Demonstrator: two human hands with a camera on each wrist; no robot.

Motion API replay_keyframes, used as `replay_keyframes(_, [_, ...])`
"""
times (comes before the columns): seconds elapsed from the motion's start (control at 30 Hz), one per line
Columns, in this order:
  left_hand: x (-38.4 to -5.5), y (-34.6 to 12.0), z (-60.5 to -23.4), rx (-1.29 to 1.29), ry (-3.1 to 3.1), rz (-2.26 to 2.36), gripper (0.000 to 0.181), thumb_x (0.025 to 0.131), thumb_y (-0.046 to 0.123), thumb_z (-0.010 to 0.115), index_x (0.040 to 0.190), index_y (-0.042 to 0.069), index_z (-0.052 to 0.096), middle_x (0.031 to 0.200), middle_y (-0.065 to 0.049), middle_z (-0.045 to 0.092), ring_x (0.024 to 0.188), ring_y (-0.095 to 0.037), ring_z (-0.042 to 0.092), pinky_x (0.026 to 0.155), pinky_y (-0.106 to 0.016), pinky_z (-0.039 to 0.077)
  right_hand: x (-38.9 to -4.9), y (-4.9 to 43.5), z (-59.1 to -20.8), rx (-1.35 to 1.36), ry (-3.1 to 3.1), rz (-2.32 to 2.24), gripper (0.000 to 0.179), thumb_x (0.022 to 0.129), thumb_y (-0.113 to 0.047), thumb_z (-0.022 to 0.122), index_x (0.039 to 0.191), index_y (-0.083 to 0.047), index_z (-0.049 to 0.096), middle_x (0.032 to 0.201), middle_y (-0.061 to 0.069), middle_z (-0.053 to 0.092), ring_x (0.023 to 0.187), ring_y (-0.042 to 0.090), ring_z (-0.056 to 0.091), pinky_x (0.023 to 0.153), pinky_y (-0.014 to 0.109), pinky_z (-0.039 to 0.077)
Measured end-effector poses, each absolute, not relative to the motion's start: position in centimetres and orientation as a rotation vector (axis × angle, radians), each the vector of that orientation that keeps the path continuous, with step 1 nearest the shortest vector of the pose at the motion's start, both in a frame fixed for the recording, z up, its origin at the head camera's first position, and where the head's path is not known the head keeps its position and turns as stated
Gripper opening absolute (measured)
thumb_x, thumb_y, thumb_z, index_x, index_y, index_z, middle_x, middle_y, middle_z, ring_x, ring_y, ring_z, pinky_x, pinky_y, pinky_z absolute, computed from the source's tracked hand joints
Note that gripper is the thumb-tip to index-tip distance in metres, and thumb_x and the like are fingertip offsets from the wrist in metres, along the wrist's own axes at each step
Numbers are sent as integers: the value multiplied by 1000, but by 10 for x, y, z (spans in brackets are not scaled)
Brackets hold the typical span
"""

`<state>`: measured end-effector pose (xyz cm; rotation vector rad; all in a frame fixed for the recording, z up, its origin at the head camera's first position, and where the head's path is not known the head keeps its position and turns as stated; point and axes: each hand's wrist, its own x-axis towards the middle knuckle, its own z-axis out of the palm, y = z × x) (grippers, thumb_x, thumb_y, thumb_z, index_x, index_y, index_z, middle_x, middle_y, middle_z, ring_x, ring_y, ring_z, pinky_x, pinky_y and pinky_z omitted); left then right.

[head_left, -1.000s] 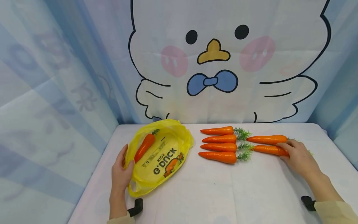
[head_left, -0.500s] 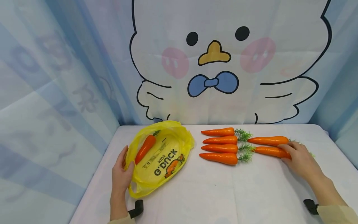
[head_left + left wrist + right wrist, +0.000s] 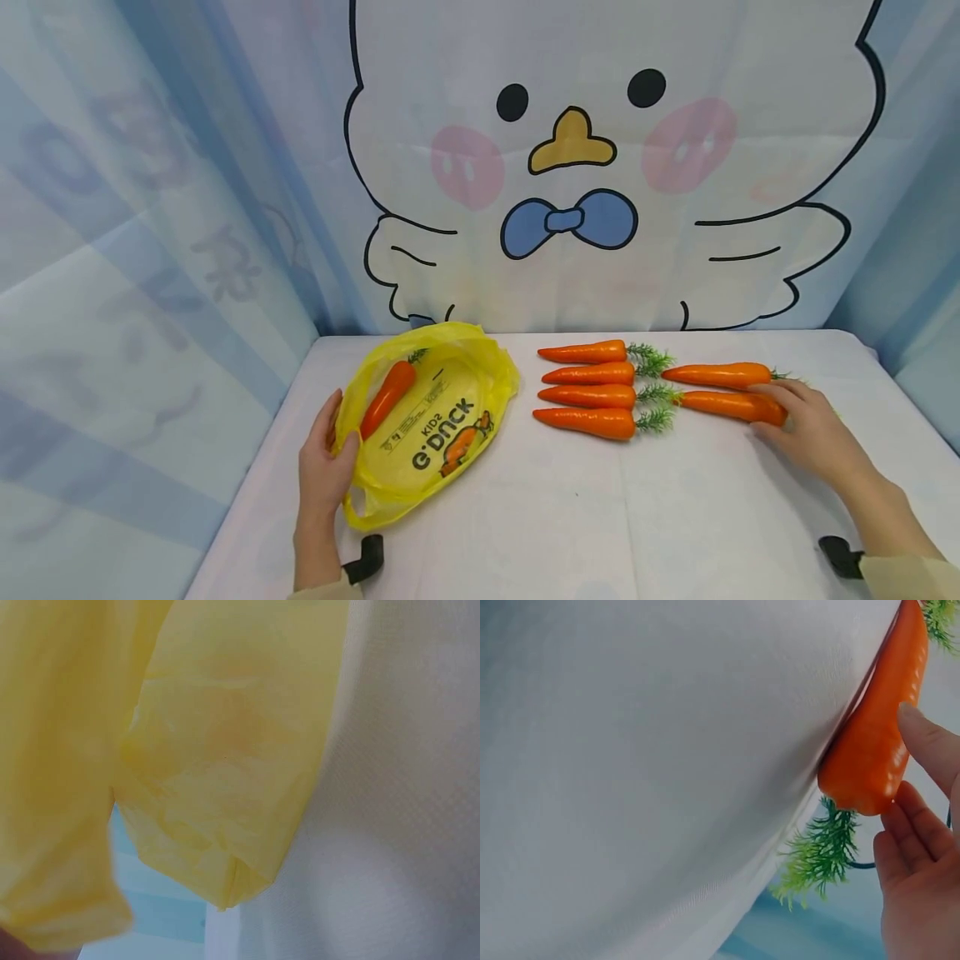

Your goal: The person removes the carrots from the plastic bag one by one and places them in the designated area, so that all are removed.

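Observation:
On the left in the head view, my left hand (image 3: 324,467) holds the near-left rim of a yellow plastic bag (image 3: 491,367), its thumb over the edge. The bag's mouth is spread wide, and one orange carrot (image 3: 388,398) with a green top lies inside. In the left wrist view, yellow plastic (image 3: 225,750) fills much of the picture. My right hand (image 3: 813,429) is at the leafy end of the nearer of two carrots on the right (image 3: 731,406). In the right wrist view, its thumb overlaps that carrot (image 3: 874,742), and its loosely bent fingers lie by the blunt end.
Several carrots (image 3: 588,422) lie in a stacked row at mid-table, tips pointing left. Behind the right-hand pair's nearer carrot lies another carrot (image 3: 716,375). The white-covered table (image 3: 525,533) ends at a curtain (image 3: 570,292) with a cartoon face.
My right hand has shifted slightly right and nearer, uncovering more of the carrot's thick end. The left hand and the bag hold their place.

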<state>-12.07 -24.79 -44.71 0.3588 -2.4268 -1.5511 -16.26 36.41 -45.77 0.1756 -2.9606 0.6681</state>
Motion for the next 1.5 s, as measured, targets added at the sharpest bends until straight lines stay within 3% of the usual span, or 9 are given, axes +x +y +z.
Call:
replay_keyframes(0.57, [-121, -250, -450, 345, -2415, -1558, 67, 96, 3, 54, 158, 19, 36, 160, -2, 37, 145, -22, 34, 116, -42, 32, -163, 337, -441, 268, -2780, 823, 53, 87, -6, 77, 133, 6, 53, 138, 38, 41, 122, 59, 35, 98, 79, 28])
replay_keyframes(1.03, [-121, -248, -447, 338, -2402, -1555, 67, 95, 3, 53, 158, 18, 36, 160, -1, 37, 145, -21, 34, 115, -41, 32, -173, 258, -428, 495, -2641, 967, 54, 86, -9, 80, 134, -1, 58, 139, 26, 49, 122, 48, 47, 93, 70, 43])
replay_keyframes(1.33, [-121, -247, -446, 312, -2389, -1557, 65, 97, 3, 52, 158, 19, 37, 160, -2, 37, 146, -22, 33, 117, -43, 31, -186, 204, -426, 672, -2644, 1090, 51, 88, -9, 78, 136, -6, 59, 142, 21, 50, 133, 42, 42, 105, 67, 36])
replay_keyframes(1.5, [-121, -246, -446, 312, -2390, -1567, 65, 97, 4, 52, 158, 19, 37, 160, -1, 37, 146, -22, 33, 117, -42, 30, -192, 173, -426, 752, -2671, 1127, 50, 90, -16, 77, 137, -11, 60, 142, 14, 53, 131, 37, 45, 105, 64, 40])
